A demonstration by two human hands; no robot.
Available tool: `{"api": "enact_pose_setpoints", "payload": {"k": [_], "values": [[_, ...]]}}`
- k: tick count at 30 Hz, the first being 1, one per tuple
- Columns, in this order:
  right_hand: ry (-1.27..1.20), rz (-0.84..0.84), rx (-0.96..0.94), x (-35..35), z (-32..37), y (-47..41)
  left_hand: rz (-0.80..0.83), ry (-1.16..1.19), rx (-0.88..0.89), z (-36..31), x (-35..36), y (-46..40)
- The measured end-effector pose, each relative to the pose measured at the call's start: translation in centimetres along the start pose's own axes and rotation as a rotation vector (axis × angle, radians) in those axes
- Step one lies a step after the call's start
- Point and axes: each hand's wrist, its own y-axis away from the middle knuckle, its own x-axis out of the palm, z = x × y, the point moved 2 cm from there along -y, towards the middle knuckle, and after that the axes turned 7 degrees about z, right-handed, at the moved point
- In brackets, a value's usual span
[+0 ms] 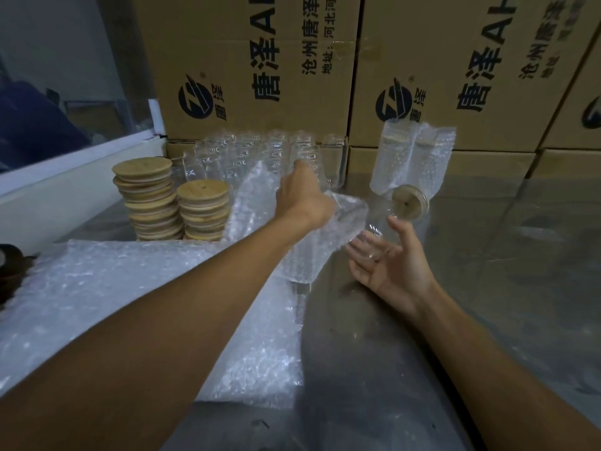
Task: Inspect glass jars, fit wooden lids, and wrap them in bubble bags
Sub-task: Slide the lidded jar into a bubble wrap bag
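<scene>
While the left hand [300,196] reaches far forward, gripping a bubble bag [325,236], the lidded jar [395,219] lies tilted, lid away, across the right hand [388,262], spread wide, palm up; bag mouth just left of jar.

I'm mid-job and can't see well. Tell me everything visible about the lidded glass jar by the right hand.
The clear glass jar with a round wooden lid lies tilted on its side, lid end facing up and away. The pale lid has a small dark hole near its middle. The jar's base rests on the open right hand, fingers spread beneath it. It is not in a bag. Two bubble-wrapped jars stand just behind.
</scene>
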Motion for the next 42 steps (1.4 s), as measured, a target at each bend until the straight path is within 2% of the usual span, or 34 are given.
{"api": "enact_pose_setpoints", "payload": {"k": [6,13,19,27,34,36,42], "values": [[-0.222,0.15,0.074,0.3,-0.2,0.2,0.135,0.181,-0.097,3.4,3.5,-0.6],[-0.256,0.225,0.078,0.0,-0.2,-0.1,0.185,0.365,-0.144,5.0,4.4,0.1],[-0.224,0.313,0.085,0.1,-0.2,0.0,0.313,0.244,-0.027,5.9,5.3,0.6],[-0.069,0.306,0.039,0.7,0.6,0.4,0.086,-0.081,0.149,6.3,5.5,0.4],[0.021,0.264,0.034,1.3,0.6,0.7,0.036,-0.177,0.273,5.3,5.1,1.3],[-0.003,0.242,0.029,1.2,0.7,0.8,0.061,-0.188,0.31,5.1,5.2,1.2],[-0.009,0.249,0.019,1.3,0.9,0.9,0.273,-0.202,0.297,5.9,6.2,1.0]]}}
